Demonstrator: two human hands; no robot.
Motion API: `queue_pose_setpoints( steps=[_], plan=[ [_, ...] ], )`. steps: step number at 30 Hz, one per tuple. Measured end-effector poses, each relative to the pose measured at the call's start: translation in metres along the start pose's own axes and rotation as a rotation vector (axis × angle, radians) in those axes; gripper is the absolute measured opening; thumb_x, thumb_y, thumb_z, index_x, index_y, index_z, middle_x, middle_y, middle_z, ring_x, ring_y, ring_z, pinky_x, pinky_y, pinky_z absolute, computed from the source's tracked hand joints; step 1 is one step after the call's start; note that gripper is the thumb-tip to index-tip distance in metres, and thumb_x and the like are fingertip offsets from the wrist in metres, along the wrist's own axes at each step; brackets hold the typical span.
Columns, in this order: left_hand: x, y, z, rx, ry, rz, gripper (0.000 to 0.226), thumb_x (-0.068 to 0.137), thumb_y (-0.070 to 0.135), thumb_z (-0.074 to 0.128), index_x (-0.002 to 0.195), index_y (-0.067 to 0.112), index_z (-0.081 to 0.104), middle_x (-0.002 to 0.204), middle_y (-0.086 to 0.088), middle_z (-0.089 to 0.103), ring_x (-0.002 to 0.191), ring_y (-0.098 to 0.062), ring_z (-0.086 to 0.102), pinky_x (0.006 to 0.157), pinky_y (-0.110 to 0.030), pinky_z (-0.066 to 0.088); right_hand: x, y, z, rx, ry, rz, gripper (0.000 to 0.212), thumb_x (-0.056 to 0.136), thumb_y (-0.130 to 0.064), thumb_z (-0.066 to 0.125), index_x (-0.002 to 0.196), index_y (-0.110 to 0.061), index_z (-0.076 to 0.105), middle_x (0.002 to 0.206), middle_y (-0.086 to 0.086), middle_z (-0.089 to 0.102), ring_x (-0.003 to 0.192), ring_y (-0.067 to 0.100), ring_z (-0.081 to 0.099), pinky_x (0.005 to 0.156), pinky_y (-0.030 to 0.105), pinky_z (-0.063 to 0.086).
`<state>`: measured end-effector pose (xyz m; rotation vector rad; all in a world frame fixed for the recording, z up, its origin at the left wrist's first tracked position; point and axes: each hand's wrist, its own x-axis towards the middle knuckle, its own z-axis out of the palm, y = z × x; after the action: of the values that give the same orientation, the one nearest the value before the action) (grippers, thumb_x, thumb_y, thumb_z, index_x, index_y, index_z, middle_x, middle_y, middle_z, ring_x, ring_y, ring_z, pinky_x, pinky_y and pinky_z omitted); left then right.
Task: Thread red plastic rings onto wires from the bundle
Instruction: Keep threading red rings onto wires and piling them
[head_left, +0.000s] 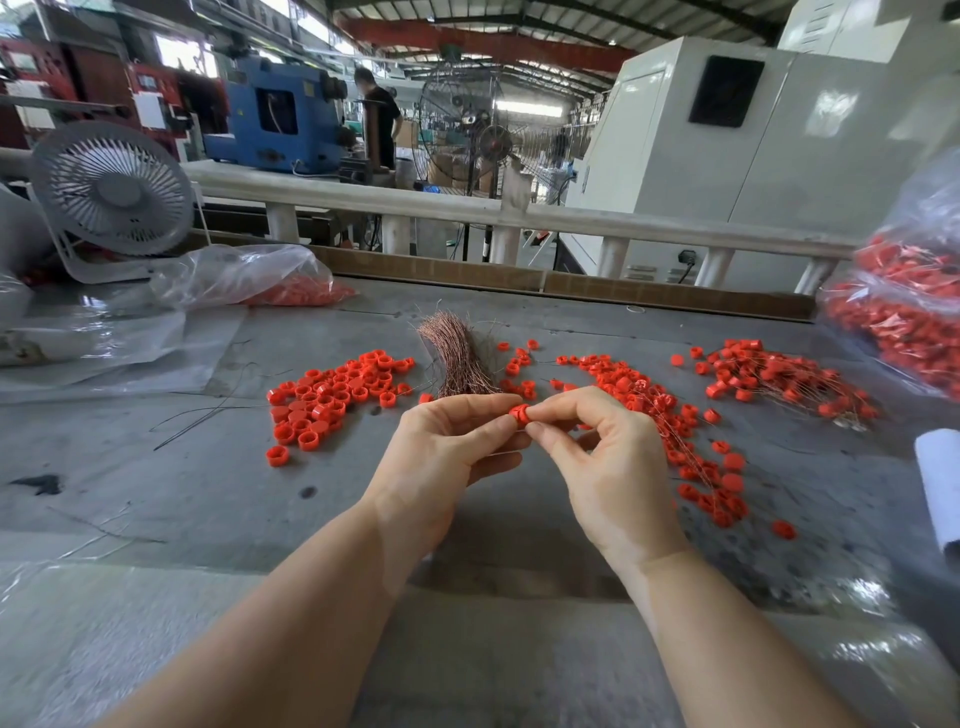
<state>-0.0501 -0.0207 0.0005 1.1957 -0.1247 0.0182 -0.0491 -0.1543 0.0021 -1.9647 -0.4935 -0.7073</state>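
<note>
A single red plastic ring (518, 414) is pinched between the fingertips of my left hand (451, 446) and my right hand (597, 457), held above the grey table (218, 499). A thin wire shows faintly below the ring between the hands. Just behind my hands lies the bundle of copper-coloured wires (457, 358), fanned toward the back. To the left of it sits a pile of loose red rings (332, 397). On the right lie rings with wires through them (660, 415), and a second such heap (779, 379) farther right.
A clear bag of red rings (898, 317) stands at the right edge, another bag (270, 283) at the back left. A white desk fan (111, 195) sits at the far left. A white roll (943, 488) lies at the right. Loose dark wires (208, 415) lie left.
</note>
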Motion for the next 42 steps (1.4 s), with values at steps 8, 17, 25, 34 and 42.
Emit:
queue_pose_setpoints(
  steps=[8, 17, 25, 34, 42],
  plan=[
    [-0.0003, 0.0003, -0.0014, 0.011, 0.012, -0.003, 0.016, 0.082, -0.002, 0.06, 0.084, 0.011, 0.069, 0.073, -0.004, 0.072, 0.066, -0.01, 0.068, 0.057, -0.019, 0.054, -0.0008, 0.0, 0.0014, 0.039, -0.021, 0.029, 0.014, 0.08, -0.002, 0.069, 0.079, -0.016, 0.068, 0.077, -0.006, 0.067, 0.075, 0.003, 0.059, 0.066, 0.008, 0.043],
    [-0.0003, -0.0003, -0.0016, 0.023, 0.02, 0.028, 0.017, 0.082, -0.002, 0.061, 0.081, 0.012, 0.07, 0.073, -0.004, 0.073, 0.066, -0.011, 0.069, 0.055, -0.019, 0.053, -0.0003, 0.002, 0.0022, 0.022, -0.012, 0.007, 0.013, 0.079, -0.002, 0.07, 0.078, -0.015, 0.067, 0.077, -0.003, 0.066, 0.072, 0.006, 0.058, 0.064, 0.01, 0.042],
    [-0.0012, 0.0006, 0.001, 0.145, 0.04, 0.158, 0.019, 0.08, -0.004, 0.062, 0.082, 0.014, 0.069, 0.069, -0.001, 0.072, 0.065, -0.01, 0.068, 0.056, -0.016, 0.052, 0.0006, 0.001, 0.0019, 0.019, 0.004, 0.022, 0.016, 0.078, -0.003, 0.071, 0.078, -0.019, 0.068, 0.077, -0.007, 0.066, 0.076, 0.006, 0.059, 0.065, 0.009, 0.043],
    [-0.0007, 0.0004, 0.0005, 0.109, 0.026, 0.086, 0.015, 0.082, 0.0, 0.062, 0.084, 0.013, 0.069, 0.071, -0.002, 0.072, 0.064, -0.01, 0.068, 0.056, -0.019, 0.053, 0.0001, 0.0015, 0.0006, 0.022, -0.003, 0.02, 0.013, 0.079, -0.004, 0.07, 0.08, -0.018, 0.068, 0.08, -0.006, 0.066, 0.076, 0.005, 0.059, 0.067, 0.011, 0.044],
    [-0.0007, 0.0015, 0.0001, 0.008, 0.005, -0.004, 0.016, 0.082, -0.002, 0.06, 0.081, 0.011, 0.07, 0.07, -0.003, 0.072, 0.063, -0.009, 0.067, 0.054, -0.018, 0.052, -0.0001, 0.0005, 0.0001, 0.011, 0.013, -0.007, 0.014, 0.078, -0.003, 0.071, 0.078, -0.017, 0.069, 0.077, -0.007, 0.067, 0.073, 0.006, 0.059, 0.065, 0.01, 0.044]
  ],
)
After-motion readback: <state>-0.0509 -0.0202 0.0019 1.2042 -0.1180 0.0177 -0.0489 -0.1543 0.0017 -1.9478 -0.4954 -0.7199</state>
